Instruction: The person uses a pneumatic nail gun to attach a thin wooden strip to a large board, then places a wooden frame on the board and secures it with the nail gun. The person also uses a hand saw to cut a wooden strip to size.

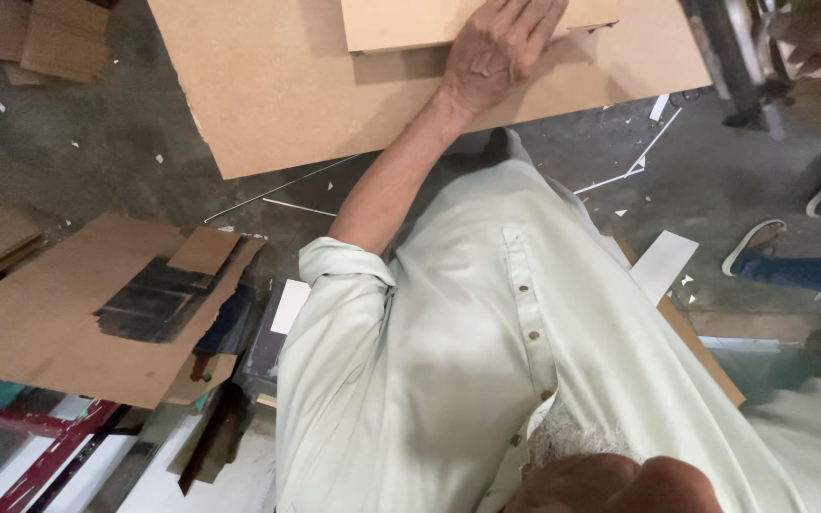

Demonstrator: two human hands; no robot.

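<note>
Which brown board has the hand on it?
The small pale board at the top, stacked on the big brown sheet. The left hand lies flat on its edge. The torn board lower left lies untouched.

The left hand (pixel 501 52) lies flat on a small fibreboard panel (pixel 410 24) — fingertips and panel top cut off by the upper edge. The right hand is out of sight. At the right edge, another person's sandalled foot (pixel 757 242) shows only partly — the leg runs off frame.

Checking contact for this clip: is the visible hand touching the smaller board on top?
Touching. Head view shows the left hand lying flat, fingers across the smaller board.
</note>
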